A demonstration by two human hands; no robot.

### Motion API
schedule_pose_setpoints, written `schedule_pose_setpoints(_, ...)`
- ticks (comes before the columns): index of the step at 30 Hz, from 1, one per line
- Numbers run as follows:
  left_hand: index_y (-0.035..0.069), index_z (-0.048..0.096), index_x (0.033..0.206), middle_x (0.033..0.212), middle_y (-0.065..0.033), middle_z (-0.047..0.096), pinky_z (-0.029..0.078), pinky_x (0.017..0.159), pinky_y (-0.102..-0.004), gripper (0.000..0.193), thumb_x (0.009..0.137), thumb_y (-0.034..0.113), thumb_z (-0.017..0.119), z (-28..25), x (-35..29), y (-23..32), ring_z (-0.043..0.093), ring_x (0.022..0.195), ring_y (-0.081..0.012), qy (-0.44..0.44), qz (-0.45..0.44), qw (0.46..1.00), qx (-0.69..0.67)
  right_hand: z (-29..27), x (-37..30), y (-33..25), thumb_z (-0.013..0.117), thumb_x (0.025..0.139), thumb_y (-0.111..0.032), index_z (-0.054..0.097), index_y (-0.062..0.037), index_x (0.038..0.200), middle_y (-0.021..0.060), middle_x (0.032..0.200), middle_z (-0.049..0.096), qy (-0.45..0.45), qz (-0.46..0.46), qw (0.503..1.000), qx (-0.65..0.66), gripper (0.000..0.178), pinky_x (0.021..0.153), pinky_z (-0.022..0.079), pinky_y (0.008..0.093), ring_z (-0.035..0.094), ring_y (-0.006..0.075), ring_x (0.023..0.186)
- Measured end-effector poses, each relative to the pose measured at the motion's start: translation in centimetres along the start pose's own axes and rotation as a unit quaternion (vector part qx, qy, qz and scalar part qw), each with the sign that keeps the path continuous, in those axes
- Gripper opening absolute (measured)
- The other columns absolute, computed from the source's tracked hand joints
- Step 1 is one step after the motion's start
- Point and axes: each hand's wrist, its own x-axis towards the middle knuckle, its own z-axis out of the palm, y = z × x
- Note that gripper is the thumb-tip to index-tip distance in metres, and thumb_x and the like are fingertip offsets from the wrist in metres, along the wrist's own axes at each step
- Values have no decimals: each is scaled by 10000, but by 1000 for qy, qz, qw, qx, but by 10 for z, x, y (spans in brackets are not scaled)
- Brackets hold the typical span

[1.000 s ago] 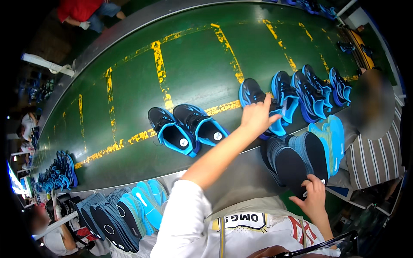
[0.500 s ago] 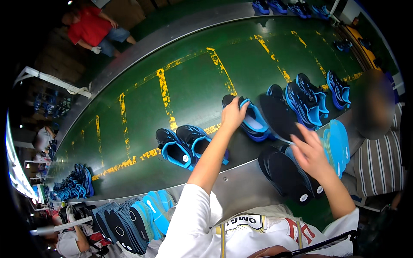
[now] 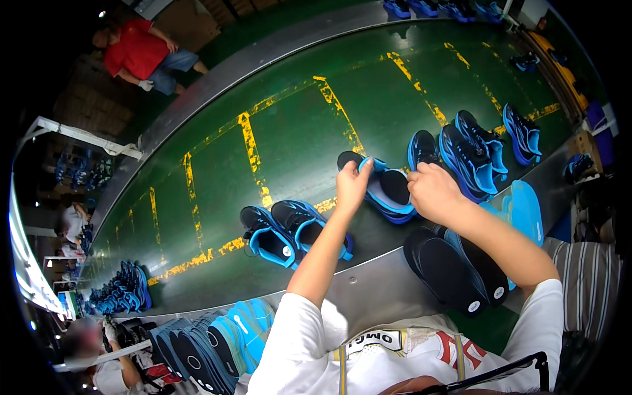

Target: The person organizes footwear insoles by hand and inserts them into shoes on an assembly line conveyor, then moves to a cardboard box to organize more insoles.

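Head view: shoe (image 3: 388, 191) between both hands (gripped).

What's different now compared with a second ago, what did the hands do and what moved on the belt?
The right hand left the stack of dark insoles by the belt's edge and came up to the blue shoe. The left hand kept hold of that shoe's heel end. The finished pair of shoes now lies nearer the person's left arm. The blue insole stacks stayed put.
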Motion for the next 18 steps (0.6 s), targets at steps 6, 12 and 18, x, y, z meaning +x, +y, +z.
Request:
schedule_pose_setpoints(6, 35, 483, 631, 513, 65, 362, 212, 398, -212, 314, 783, 294, 575, -4, -5, -2, 285, 474, -19, 24, -40, 999, -15, 40, 6, -17, 522, 616, -54, 611, -26, 683, 79, 797, 568, -84, 58, 994, 28, 115, 642, 452, 317, 528, 225, 798)
schedule_pose_setpoints(12, 67, 405, 554, 500, 66, 307, 190, 395, -229, 380, 777, 320, 581, -5, -16, 5, 260, 472, -32, 92, -29, 994, -60, 49, 8, -21, 530, 610, -43, 611, -18, 686, 92, 797, 559, -88, -35, 994, 61, 114, 660, 453, 324, 526, 244, 798)
schedule_pose_setpoints(18, 27, 372, 553, 489, 19, 319, 251, 407, -267, 435, 795, 347, 540, -7, -17, -2, 279, 480, -67, 60, -37, 996, -48, 77, 11, -29, 515, 628, -31, 590, -12, 708, 119, 808, 537, -84, 53, 991, 87, 111, 648, 467, 339, 542, 260, 769)
